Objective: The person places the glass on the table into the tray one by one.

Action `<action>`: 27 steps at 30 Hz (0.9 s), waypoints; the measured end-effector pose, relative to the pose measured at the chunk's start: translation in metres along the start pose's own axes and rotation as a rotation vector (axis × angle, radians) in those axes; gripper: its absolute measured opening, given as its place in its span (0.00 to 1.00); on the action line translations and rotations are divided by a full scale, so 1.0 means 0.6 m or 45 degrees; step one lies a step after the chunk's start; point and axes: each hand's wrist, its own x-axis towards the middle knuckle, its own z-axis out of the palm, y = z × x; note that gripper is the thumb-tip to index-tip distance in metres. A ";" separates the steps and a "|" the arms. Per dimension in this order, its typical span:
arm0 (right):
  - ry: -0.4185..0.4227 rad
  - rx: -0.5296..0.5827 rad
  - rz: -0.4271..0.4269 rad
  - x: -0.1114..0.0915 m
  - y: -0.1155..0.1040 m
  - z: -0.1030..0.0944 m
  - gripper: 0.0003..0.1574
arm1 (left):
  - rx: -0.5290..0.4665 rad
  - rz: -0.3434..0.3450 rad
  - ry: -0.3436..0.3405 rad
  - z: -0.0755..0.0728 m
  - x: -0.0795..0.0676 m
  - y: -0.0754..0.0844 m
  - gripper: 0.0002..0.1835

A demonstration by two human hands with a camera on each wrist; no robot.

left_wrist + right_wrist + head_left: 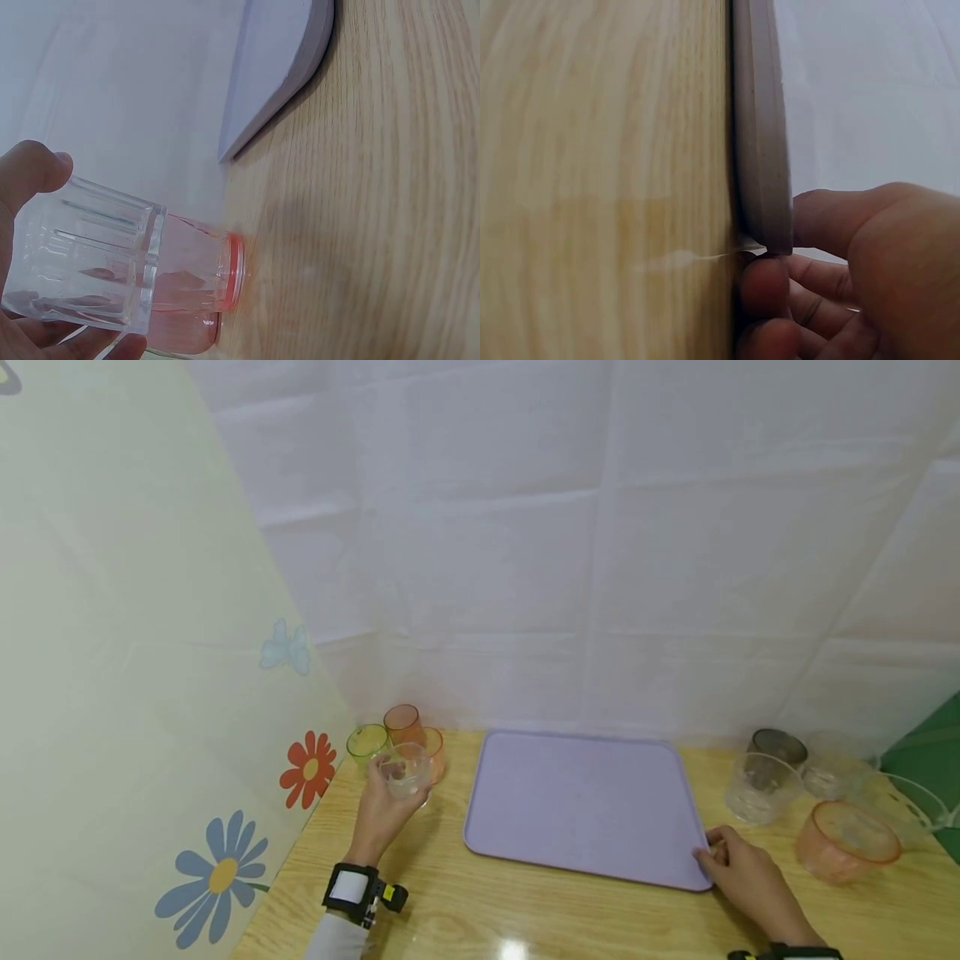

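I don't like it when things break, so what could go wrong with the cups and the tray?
The left hand holds a clear cup above the table, so it might slip and fall. That cup is also close to the orange cup, so the two could knock together. The right hand pinches the purple tray near a corner; if it slid right, it might bump the clear tumbler.

the wood-grain tabletop (450, 906) carries a purple tray (585, 806). coloured cups (402, 722) stand left of it, a clear cup (752, 806) and orange bowl (828, 858) right.
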 end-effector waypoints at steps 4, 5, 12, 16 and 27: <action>0.006 -0.001 -0.002 0.000 0.000 0.000 0.25 | -0.001 0.023 0.000 0.004 -0.001 0.000 0.48; 0.006 -0.001 -0.002 -0.001 0.000 0.000 0.25 | -0.003 0.027 0.001 0.005 -0.001 0.001 0.48; -0.013 0.002 0.001 0.000 0.002 -0.001 0.26 | -0.006 0.054 0.006 0.010 0.000 0.006 0.48; 0.007 -0.005 -0.009 0.000 0.003 0.001 0.25 | 0.002 0.071 0.003 0.012 0.001 0.009 0.48; 0.029 -0.001 -0.019 -0.001 0.005 0.005 0.25 | -0.036 0.050 -0.027 0.014 -0.002 0.017 0.49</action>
